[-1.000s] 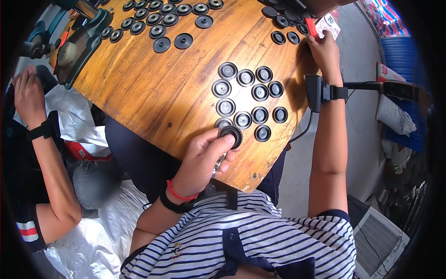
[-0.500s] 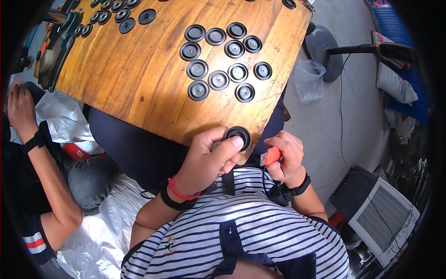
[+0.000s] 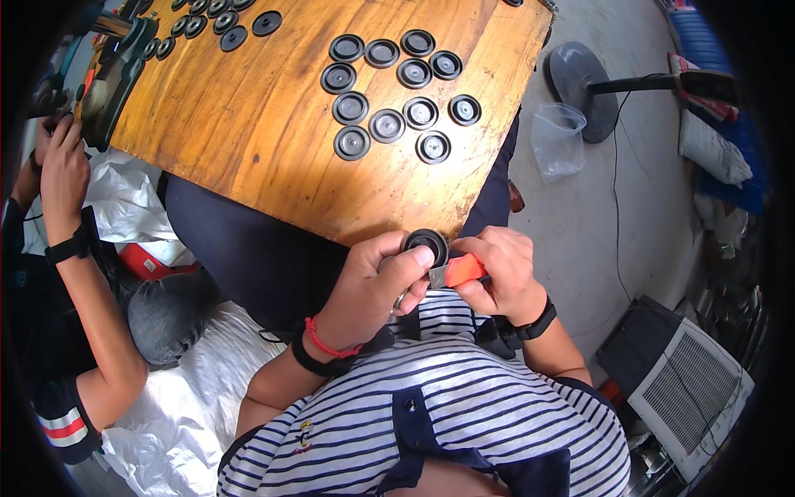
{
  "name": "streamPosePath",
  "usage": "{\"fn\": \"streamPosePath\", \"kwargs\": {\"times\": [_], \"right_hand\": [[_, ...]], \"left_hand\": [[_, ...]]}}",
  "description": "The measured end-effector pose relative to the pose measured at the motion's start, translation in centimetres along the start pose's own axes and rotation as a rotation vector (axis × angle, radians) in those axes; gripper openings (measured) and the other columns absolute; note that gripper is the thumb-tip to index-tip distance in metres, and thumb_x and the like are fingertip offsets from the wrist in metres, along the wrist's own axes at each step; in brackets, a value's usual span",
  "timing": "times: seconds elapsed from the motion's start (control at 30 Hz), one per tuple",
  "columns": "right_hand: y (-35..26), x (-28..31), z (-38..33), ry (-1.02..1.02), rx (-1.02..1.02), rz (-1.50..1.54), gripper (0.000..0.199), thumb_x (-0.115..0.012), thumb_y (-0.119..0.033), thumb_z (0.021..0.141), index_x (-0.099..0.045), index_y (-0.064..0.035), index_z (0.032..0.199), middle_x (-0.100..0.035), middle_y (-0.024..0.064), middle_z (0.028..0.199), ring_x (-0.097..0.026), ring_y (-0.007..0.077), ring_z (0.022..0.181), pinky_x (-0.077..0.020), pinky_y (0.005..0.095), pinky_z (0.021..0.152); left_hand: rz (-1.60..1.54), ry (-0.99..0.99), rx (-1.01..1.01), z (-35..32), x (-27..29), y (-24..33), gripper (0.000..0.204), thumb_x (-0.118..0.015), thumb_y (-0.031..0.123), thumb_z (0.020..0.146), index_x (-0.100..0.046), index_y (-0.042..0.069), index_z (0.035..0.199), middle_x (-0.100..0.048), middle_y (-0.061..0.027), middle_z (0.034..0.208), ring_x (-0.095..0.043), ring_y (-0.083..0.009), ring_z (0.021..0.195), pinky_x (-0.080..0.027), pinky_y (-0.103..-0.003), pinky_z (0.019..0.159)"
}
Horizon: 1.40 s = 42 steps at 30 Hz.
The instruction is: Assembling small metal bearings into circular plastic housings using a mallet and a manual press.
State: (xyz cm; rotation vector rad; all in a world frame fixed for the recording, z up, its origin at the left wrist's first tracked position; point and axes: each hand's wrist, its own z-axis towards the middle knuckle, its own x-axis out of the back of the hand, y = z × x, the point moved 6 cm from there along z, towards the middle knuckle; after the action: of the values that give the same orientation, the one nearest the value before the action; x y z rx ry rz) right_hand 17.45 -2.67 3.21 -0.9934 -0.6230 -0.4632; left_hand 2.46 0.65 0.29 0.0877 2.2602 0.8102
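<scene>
Between thumb and fingers, my left hand (image 3: 377, 277) grips a black round rubber part (image 3: 424, 246) with a raised rim, at the table's near corner. My right hand (image 3: 505, 273) is closed round an orange-handled utility knife (image 3: 465, 270). Its short metal blade (image 3: 437, 277) points left and lies at the lower right edge of the round part; whether it cuts in, I cannot tell. Beyond my hands, several similar black round parts (image 3: 387, 125) lie spread on the wooden table (image 3: 248, 157).
More black parts (image 3: 233, 38) lie at the far left, by a dark metal tool (image 3: 108, 91). A co-worker's hand (image 3: 65, 161) is beside it. White sacking (image 3: 199, 389) covers the left. To the right are a plastic bag (image 3: 557, 141), a stand's round base (image 3: 582, 91) and a grilled box (image 3: 683, 389).
My right hand has moved left, bringing the knife blade up to the round part. The left hand keeps its grip. At the far left, the co-worker's hand has shifted toward the metal tool.
</scene>
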Motion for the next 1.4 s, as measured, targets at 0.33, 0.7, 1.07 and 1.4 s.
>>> {"fn": "streamPosePath", "kwargs": {"times": [0.33, 0.7, 1.07, 1.4], "right_hand": [[1.8, 2.0, -0.7, 0.065, -0.172, 0.095, 0.031, -0.06, -0.03, 0.089, -0.06, 0.0004, 0.093, -0.06, 0.0099, 0.071, -0.057, 0.0258, 0.055, -0.0449, 0.0326, 0.051], [0.9, 0.4, 0.5, -0.154, 0.027, 0.015, 0.043, -0.07, -0.039, 0.078, -0.06, -0.0004, 0.094, -0.049, 0.0068, 0.065, -0.053, 0.0234, 0.052, -0.0413, 0.0337, 0.047], [2.9, 1.8, 0.6, -0.024, -0.521, 0.124, 0.03, -0.063, -0.026, 0.089, -0.061, 0.0014, 0.102, -0.063, 0.0111, 0.078, -0.062, 0.0228, 0.062, -0.0474, 0.03, 0.058], [0.3, -0.7, 3.7, -0.278, -0.57, 0.482, 0.007, -0.067, -0.005, 0.083, -0.062, -0.0015, 0.086, -0.057, 0.0046, 0.068, -0.054, 0.0129, 0.057, -0.042, 0.0256, 0.054]], "left_hand": [[0.084, -0.001, 0.039, -0.7, -0.6, 0.8, 0.02, -0.053, 0.018, 0.093, -0.056, 0.001, 0.082, -0.053, -0.0018, 0.064, -0.045, -0.0055, 0.051, -0.035, -0.019, 0.046], [0.025, -0.029, 0.048, -0.1, 0.6, 0.3, 0.022, -0.054, 0.016, 0.094, -0.056, 0.0, 0.079, -0.052, -0.0005, 0.061, -0.044, -0.0051, 0.051, -0.034, -0.022, 0.047], [0.164, -0.117, 0.145, -0.5, 0.8, 1.0, 0.018, -0.054, 0.015, 0.091, -0.058, 0.0, 0.082, -0.054, -0.0022, 0.064, -0.045, -0.0053, 0.052, -0.037, -0.021, 0.049], [0.461, 0.056, -0.076, 0.1, 1.6, 2.1, 0.024, -0.063, 0.022, 0.091, -0.061, -0.001, 0.083, -0.05, 0.0018, 0.063, -0.041, -0.0046, 0.063, -0.037, -0.025, 0.054]]}}
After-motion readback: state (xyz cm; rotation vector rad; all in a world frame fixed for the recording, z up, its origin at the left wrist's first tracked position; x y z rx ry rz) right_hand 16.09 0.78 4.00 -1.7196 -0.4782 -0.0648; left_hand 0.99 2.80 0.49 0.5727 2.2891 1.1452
